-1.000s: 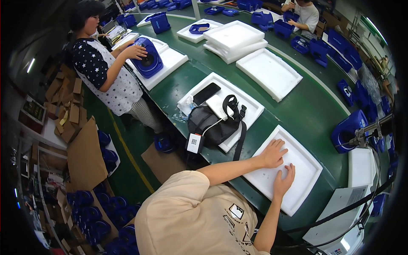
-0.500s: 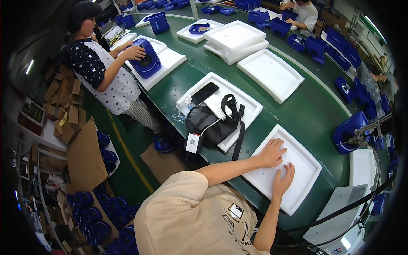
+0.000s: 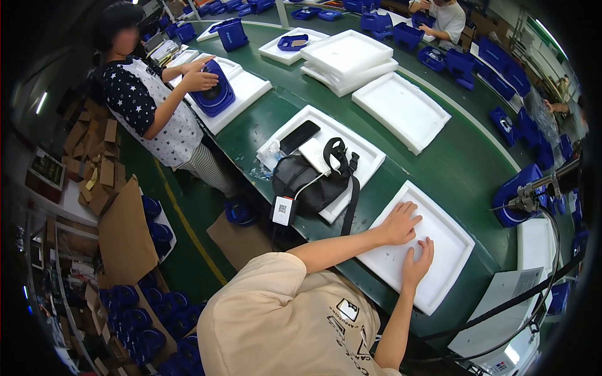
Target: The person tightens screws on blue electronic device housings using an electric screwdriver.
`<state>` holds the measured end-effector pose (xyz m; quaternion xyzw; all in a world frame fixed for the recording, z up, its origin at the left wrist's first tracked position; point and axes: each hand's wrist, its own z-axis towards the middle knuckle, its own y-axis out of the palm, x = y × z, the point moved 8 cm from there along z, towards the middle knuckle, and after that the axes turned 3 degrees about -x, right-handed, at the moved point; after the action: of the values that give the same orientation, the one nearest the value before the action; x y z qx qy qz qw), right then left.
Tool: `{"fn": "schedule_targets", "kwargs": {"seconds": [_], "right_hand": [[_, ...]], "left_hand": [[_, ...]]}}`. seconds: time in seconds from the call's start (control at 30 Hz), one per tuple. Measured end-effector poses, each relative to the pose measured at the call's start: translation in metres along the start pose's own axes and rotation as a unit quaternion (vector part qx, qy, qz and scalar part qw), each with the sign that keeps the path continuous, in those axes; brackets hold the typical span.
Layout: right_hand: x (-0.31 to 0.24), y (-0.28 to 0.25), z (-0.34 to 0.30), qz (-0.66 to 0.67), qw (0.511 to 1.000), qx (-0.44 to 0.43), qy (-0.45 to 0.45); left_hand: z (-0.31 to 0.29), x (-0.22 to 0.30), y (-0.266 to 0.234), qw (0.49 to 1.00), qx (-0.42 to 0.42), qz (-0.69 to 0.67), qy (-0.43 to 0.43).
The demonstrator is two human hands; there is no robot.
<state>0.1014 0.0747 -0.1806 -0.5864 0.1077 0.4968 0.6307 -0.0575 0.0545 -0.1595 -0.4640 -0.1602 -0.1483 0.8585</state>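
Both hands lie over a shallow white foam tray point(image 3: 444, 276) with a raised rim. My left hand point(image 3: 399, 224) rests on its floor, fingers spread, with nothing visible in it. Just nearer to me, my right hand point(image 3: 417, 263) has its fingers apart and slightly bent, also without a visible object. A few tiny specks on the tray floor beside the hands are too small to name. To the left, another foam tray point(image 3: 370, 139) bears a black mesh bag point(image 3: 310, 185) with straps, a black phone point(image 3: 300, 137) and a white cable.
Stacked foam trays point(image 3: 347, 55) and a single tray point(image 3: 401, 113) stand farther across the green table point(image 3: 251, 135). At left, a person point(image 3: 150, 106) handles a blue housing point(image 3: 213, 94). A metal clamp arm point(image 3: 533, 194) stands at right, near a blue housing point(image 3: 515, 188) and black cables.
The person at left has shifted their hands on the blue housing and turned it slightly. My hands stay nearly still on the tray; the whole view has shifted slightly.
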Motion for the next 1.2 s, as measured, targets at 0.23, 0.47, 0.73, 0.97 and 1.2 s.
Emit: {"fn": "schedule_targets", "kwargs": {"seconds": [0.23, 0.47, 0.73, 0.97, 1.2], "right_hand": [[0.000, -0.003, -0.001, -0.004, 1.000, 0.005, -0.008], [0.002, 0.000, 0.002, -0.022, 0.999, 0.029, -0.034], [-0.005, -0.005, 0.000, -0.011, 1.000, 0.020, -0.021], [-0.004, -0.005, 0.000, -0.004, 1.000, 0.013, -0.013], [-0.005, -0.004, 0.000, -0.009, 1.000, 0.014, -0.015]], "left_hand": [[0.000, 0.000, 0.004, 1.000, -0.005, -0.009, -0.005], [0.002, -0.005, 0.003, 1.000, 0.000, 0.007, -0.006], [0.003, 0.002, -0.002, 1.000, 0.003, 0.002, 0.009], [0.002, 0.004, -0.002, 1.000, 0.008, -0.002, 0.007], [0.002, 0.004, -0.003, 1.000, 0.006, -0.001, 0.004]]}}
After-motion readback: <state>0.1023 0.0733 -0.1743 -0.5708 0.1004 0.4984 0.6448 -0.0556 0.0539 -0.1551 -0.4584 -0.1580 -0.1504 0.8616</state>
